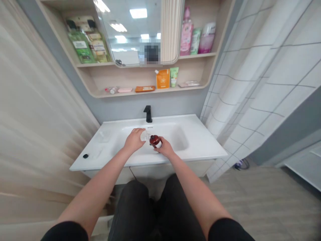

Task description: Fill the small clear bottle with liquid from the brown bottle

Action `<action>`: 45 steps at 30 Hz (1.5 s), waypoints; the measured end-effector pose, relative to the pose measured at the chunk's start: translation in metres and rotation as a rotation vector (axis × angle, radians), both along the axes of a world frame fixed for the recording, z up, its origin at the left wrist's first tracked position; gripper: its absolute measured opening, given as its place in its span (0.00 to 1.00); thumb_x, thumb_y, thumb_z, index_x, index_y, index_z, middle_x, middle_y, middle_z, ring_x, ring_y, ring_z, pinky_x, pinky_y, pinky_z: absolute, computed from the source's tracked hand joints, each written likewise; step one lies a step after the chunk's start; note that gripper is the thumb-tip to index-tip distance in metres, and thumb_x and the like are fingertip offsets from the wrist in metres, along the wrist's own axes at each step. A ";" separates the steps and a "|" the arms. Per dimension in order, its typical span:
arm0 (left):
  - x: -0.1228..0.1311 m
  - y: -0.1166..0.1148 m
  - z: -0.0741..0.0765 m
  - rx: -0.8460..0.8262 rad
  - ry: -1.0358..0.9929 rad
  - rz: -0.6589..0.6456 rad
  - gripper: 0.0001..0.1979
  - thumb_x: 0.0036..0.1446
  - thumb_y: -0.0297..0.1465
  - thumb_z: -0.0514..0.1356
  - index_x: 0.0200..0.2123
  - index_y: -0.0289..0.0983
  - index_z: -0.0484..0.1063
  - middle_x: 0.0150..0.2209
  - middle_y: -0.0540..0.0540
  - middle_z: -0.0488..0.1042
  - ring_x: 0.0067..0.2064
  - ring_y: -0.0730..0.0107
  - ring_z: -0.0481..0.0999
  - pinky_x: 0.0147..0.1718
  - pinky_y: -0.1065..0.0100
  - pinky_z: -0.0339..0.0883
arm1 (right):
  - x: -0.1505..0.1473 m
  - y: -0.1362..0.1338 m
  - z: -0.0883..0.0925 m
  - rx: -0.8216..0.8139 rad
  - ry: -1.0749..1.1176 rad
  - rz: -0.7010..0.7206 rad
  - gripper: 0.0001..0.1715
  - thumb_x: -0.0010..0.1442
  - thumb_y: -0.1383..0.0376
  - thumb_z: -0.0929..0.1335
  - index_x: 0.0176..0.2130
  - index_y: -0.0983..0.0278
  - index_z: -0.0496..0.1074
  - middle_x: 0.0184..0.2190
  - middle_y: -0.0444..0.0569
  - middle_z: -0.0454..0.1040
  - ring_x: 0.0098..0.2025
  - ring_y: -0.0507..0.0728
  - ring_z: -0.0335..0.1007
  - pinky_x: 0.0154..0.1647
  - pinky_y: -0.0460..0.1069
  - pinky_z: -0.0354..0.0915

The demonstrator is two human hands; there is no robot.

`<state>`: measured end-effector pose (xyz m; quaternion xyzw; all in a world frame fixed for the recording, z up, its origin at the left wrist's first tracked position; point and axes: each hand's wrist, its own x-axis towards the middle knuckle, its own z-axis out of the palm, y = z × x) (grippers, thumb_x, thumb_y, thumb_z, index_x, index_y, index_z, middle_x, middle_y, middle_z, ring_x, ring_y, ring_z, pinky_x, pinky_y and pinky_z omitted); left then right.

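Note:
Over the white sink basin, my right hand is closed round a dark red-brown bottle with a pale label, its top leaning toward the left. My left hand grips a small clear cup by its side. The bottle's neck is close to the cup's mouth; I cannot tell whether they touch or whether liquid runs between them. A small black cap lies on the left part of the counter.
A black faucet stands behind the basin. Above it, a mirror cabinet holds several bottles, an orange pouch and a green tube. A curtain hangs at left, a tiled wall at right.

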<state>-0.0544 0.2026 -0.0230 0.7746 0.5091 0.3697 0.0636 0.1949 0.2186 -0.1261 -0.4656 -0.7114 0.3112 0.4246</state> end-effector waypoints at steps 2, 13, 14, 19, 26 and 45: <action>0.000 0.000 0.000 -0.001 -0.003 0.003 0.35 0.44 0.24 0.75 0.59 0.42 0.81 0.58 0.38 0.80 0.64 0.37 0.73 0.70 0.45 0.65 | 0.000 0.000 -0.001 0.001 0.007 -0.001 0.44 0.46 0.61 0.82 0.60 0.57 0.74 0.52 0.47 0.83 0.49 0.64 0.79 0.54 0.57 0.72; 0.001 0.001 0.001 0.038 0.079 -0.005 0.36 0.46 0.24 0.75 0.61 0.42 0.80 0.59 0.38 0.80 0.64 0.37 0.74 0.69 0.46 0.66 | 0.000 0.002 -0.003 -0.006 0.017 0.000 0.45 0.45 0.61 0.83 0.61 0.57 0.73 0.54 0.49 0.83 0.53 0.66 0.79 0.59 0.59 0.71; 0.001 0.001 0.002 0.036 0.091 -0.005 0.36 0.46 0.24 0.75 0.61 0.42 0.80 0.59 0.38 0.80 0.65 0.37 0.74 0.69 0.46 0.66 | 0.000 0.002 -0.003 -0.008 0.018 0.002 0.45 0.45 0.61 0.83 0.61 0.57 0.73 0.54 0.49 0.83 0.54 0.66 0.79 0.59 0.59 0.71; 0.003 0.000 0.006 0.030 0.125 -0.008 0.37 0.46 0.24 0.74 0.62 0.42 0.79 0.60 0.37 0.80 0.65 0.37 0.73 0.68 0.45 0.67 | 0.001 0.002 -0.003 -0.006 0.012 -0.003 0.44 0.46 0.61 0.82 0.60 0.56 0.74 0.53 0.48 0.83 0.53 0.66 0.79 0.59 0.59 0.71; 0.007 -0.003 0.013 0.036 0.194 0.000 0.37 0.47 0.23 0.74 0.62 0.41 0.79 0.60 0.37 0.79 0.65 0.38 0.73 0.68 0.47 0.69 | 0.001 0.002 -0.003 -0.002 0.010 -0.005 0.43 0.47 0.62 0.82 0.60 0.56 0.75 0.53 0.47 0.83 0.52 0.65 0.79 0.59 0.59 0.71; 0.010 -0.009 0.022 0.069 0.437 0.047 0.33 0.57 0.27 0.69 0.67 0.39 0.74 0.62 0.38 0.79 0.66 0.47 0.73 0.65 0.52 0.73 | 0.001 0.001 -0.003 0.022 0.009 -0.003 0.42 0.47 0.61 0.82 0.60 0.57 0.75 0.53 0.48 0.83 0.51 0.64 0.79 0.55 0.57 0.73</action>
